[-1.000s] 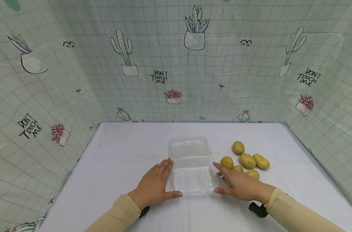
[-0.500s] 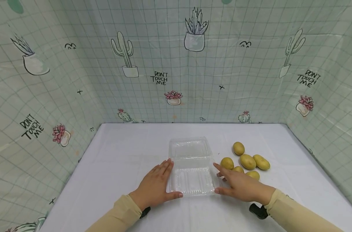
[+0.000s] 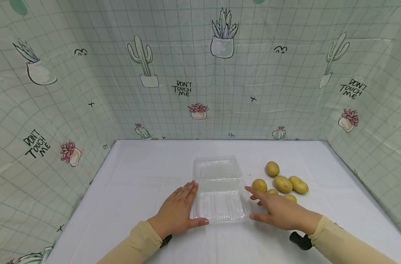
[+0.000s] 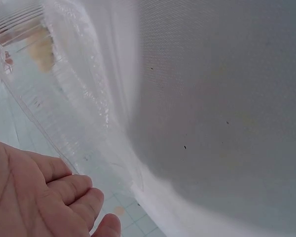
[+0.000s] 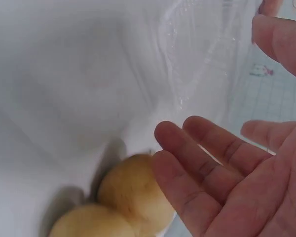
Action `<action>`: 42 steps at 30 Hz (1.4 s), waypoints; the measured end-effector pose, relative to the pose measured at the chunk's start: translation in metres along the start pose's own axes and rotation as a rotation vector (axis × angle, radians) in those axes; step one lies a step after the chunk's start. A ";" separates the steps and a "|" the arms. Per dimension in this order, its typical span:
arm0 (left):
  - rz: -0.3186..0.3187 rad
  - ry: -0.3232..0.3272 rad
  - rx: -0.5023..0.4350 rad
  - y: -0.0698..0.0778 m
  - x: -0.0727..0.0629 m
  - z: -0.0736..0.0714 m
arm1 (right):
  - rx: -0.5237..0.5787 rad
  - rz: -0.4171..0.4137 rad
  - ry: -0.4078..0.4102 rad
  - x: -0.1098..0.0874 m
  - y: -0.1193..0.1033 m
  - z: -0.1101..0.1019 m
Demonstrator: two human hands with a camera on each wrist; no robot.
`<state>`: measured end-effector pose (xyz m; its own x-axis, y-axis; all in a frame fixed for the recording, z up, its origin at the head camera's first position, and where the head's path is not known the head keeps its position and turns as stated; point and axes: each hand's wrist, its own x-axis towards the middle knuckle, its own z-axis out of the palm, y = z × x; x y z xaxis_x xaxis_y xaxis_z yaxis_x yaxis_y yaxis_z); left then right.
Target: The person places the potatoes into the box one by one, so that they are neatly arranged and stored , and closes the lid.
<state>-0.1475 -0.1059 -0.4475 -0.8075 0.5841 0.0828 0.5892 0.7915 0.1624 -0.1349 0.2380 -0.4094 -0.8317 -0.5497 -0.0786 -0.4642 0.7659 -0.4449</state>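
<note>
A clear plastic clamshell box [image 3: 221, 205] lies unfolded on the white table, its lid half [image 3: 217, 169] at the far side. Along the box's left edge rests my left hand [image 3: 178, 211], fingers extended and thumb at the near left corner. In the left wrist view its fingertips [image 4: 81, 185] are right at the box's rim. My right hand [image 3: 281, 211] is spread just right of the box, holding nothing, with the thumb apart from the fingers. Several yellow potatoes [image 3: 283, 184] lie beyond it, two partly covered by this hand. In the right wrist view a potato [image 5: 138, 192] sits close by the fingertips.
The white-covered table [image 3: 147, 165] ends against a patterned cloth backdrop [image 3: 200, 73] at the back and both sides. The rightmost potato [image 3: 299, 184] lies beside others in a loose group. A black wrist device [image 3: 300, 241] shows under the right wrist.
My right hand has shifted slightly to the right, opening a small gap from the box's edge. My left hand, the box and the potatoes stay in place.
</note>
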 end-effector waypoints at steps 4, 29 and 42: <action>-0.007 -0.009 -0.003 0.000 0.001 -0.001 | -0.064 -0.007 0.046 -0.007 0.005 -0.009; -0.006 -0.022 -0.002 0.000 0.000 -0.003 | -0.224 0.181 0.155 -0.051 0.070 -0.026; -0.013 -0.022 -0.004 -0.001 -0.001 -0.001 | -0.223 0.197 0.223 -0.046 0.073 -0.013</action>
<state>-0.1473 -0.1069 -0.4469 -0.8144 0.5773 0.0587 0.5781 0.7986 0.1674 -0.1349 0.3233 -0.4268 -0.9461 -0.3174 0.0641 -0.3234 0.9170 -0.2336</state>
